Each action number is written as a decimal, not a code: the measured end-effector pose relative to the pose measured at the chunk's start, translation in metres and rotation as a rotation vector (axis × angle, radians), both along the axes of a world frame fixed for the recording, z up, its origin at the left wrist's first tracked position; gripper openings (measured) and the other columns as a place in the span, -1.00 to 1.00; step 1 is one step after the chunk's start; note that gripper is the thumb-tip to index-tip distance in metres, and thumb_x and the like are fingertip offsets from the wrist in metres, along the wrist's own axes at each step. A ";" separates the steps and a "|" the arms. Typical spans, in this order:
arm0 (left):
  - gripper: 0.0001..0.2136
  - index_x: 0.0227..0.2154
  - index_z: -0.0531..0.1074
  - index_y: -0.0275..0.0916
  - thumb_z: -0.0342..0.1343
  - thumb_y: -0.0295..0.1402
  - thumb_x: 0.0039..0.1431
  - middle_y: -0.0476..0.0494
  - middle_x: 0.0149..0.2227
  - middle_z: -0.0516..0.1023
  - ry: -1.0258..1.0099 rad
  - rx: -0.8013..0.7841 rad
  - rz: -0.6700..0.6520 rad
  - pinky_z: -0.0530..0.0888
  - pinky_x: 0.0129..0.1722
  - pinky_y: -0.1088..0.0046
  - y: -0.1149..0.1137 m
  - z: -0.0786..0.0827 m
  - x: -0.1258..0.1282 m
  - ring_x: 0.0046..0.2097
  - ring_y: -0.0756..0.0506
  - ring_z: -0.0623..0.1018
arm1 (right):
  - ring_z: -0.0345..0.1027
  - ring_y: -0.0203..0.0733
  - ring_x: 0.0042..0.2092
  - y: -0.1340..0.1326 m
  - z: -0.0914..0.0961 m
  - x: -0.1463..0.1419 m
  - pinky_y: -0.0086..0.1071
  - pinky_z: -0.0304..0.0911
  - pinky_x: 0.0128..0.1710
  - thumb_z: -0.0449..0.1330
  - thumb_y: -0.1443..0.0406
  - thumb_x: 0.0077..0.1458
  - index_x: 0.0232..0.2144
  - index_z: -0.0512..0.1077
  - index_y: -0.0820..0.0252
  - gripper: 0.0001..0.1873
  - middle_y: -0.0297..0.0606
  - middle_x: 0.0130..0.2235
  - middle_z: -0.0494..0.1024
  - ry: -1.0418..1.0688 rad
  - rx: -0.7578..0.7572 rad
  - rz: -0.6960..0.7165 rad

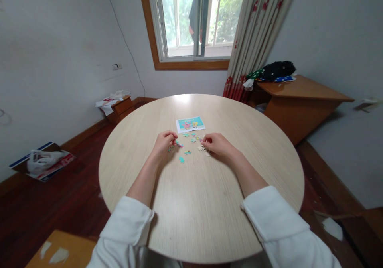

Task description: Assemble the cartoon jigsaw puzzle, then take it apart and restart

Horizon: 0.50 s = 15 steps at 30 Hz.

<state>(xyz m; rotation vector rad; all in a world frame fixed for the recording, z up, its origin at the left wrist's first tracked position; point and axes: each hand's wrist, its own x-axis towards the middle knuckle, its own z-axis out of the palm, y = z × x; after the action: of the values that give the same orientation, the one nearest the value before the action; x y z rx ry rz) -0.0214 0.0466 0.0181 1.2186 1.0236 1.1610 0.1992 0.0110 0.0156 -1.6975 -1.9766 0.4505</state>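
Small jigsaw puzzle pieces (182,160) are scattered over the middle of the round table (197,204). Some show a turquoise printed face, and several on the right lie with a plain beige side up. My left hand (164,143) is closed at the left of the pieces, fingertips bent down among a few coloured ones; what it pinches is hidden. On the right, my right hand (219,144) pinches a small puzzle piece (201,140) between thumb and forefinger, over the beige pieces. Just beyond both hands lies a picture sheet (190,124) with cartoon figures on turquoise.
A wooden desk (302,88) with a heap of dark cloth (277,71) stands at the right wall. A low wooden cabinet (122,106) with papers is at the left. On the floor lies a plastic bag (44,160) on a flat board. The window (194,20) is ahead.
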 end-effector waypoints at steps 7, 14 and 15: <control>-0.93 -0.60 0.31 -0.29 0.07 -0.54 -0.23 0.02 -0.56 0.36 -0.086 -0.106 -0.382 0.45 -0.28 0.40 -0.015 0.005 0.006 -0.49 0.06 0.43 | 0.34 -0.23 -0.30 0.001 -0.004 0.004 -0.40 0.13 -0.27 0.31 0.24 -0.12 -0.36 0.56 0.18 -0.80 -0.26 -0.37 0.54 -0.068 0.066 0.152; -0.90 -0.59 0.29 -0.27 0.05 -0.58 -0.23 -0.04 -0.57 0.44 -0.066 -0.158 -0.487 0.35 -0.42 0.50 -0.017 0.000 0.013 -0.45 0.01 0.48 | 0.36 -0.16 -0.22 0.005 -0.008 -0.003 -0.33 0.09 -0.13 0.22 0.30 0.00 -0.44 0.57 0.17 -0.89 -0.21 -0.32 0.58 -0.138 0.083 0.200; -0.89 -0.59 0.29 -0.27 0.04 -0.58 -0.23 -0.04 -0.57 0.44 -0.066 -0.156 -0.497 0.34 -0.43 0.51 -0.018 0.000 0.013 -0.46 0.01 0.47 | 0.36 -0.17 -0.23 0.005 -0.008 -0.004 -0.33 0.08 -0.15 0.20 0.31 0.03 -0.45 0.56 0.18 -0.86 -0.21 -0.33 0.58 -0.136 0.089 0.191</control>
<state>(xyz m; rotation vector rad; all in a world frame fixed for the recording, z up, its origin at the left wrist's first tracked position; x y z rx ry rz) -0.0080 0.0289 0.0177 1.2107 0.6916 0.7147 0.1956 0.0160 0.0076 -1.5280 -2.2338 0.3140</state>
